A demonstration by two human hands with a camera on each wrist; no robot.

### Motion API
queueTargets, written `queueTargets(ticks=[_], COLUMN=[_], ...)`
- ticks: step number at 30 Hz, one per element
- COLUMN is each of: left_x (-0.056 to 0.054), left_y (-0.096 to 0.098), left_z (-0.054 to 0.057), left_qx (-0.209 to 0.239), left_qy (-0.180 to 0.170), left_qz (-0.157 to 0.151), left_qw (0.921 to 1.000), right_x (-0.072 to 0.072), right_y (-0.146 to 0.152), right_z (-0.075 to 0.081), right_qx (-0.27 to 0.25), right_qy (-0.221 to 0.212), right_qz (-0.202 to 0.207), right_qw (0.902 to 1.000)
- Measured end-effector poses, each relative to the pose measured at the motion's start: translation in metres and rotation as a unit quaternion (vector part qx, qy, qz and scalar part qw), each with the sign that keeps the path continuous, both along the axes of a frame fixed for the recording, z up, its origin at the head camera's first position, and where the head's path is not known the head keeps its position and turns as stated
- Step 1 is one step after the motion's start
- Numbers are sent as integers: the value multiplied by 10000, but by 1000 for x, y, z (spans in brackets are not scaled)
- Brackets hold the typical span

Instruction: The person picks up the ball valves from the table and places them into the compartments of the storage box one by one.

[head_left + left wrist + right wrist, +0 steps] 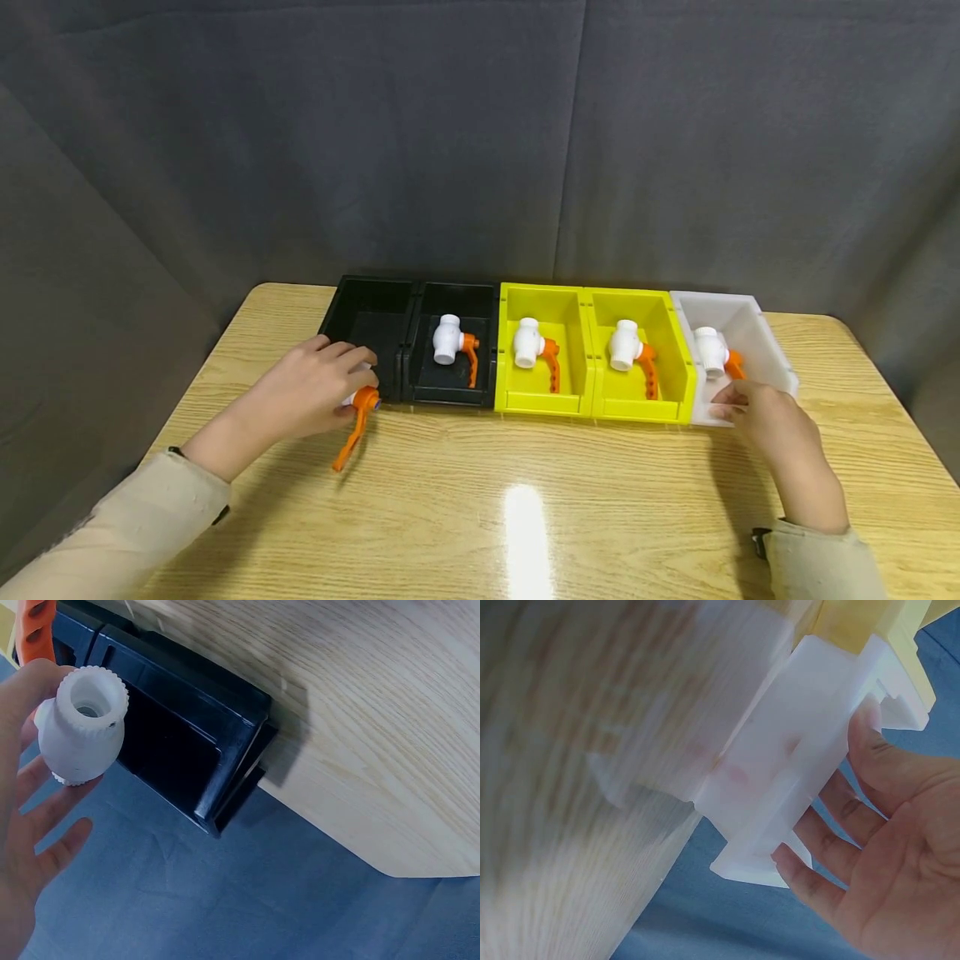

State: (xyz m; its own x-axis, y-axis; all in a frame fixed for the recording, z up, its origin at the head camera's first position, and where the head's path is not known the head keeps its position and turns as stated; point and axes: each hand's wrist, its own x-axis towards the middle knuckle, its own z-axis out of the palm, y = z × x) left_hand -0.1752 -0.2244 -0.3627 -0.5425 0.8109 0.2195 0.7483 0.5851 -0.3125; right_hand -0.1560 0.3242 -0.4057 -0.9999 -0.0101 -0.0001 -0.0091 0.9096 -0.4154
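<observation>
My left hand (pixel 318 387) grips a white ball valve (pixel 82 742) with an orange lever handle, just in front of the leftmost black bin (pixel 375 312). In the head view the fingers hide most of the valve's white body; its lever slants down toward the table. At the far right, my right hand (pixel 776 421) is over the front edge of the white bin (pixel 776 342). Its thumb and fingers (pixel 821 844) are spread loosely beside the bin's rim in the right wrist view. Another valve (pixel 709 352) lies inside that bin, its orange lever partly behind the hand.
The bins stand in one row along the table's back. A second black bin (pixel 453 396) and two yellow bins (pixel 543 405) each contain one valve (pixel 528 342). Behind the wooden table (pixel 420 508) hangs a dark grey curtain (pixel 480 150).
</observation>
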Motion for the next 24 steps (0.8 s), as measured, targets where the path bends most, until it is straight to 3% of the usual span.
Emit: queueTargets(ticks=[16, 24], left_x=[-16, -26], left_y=[-4, -4], left_z=[0, 0], left_qx=[190, 281], left_qy=[-225, -443], left_qz=[225, 476], left_qw=[9993, 9975], right_x=[1, 1], right_y=[-1, -1], right_z=[1, 1], right_qx=[3, 12], right_qy=[-22, -24], right_qz=[-12, -17], right_qw=[10000, 10000])
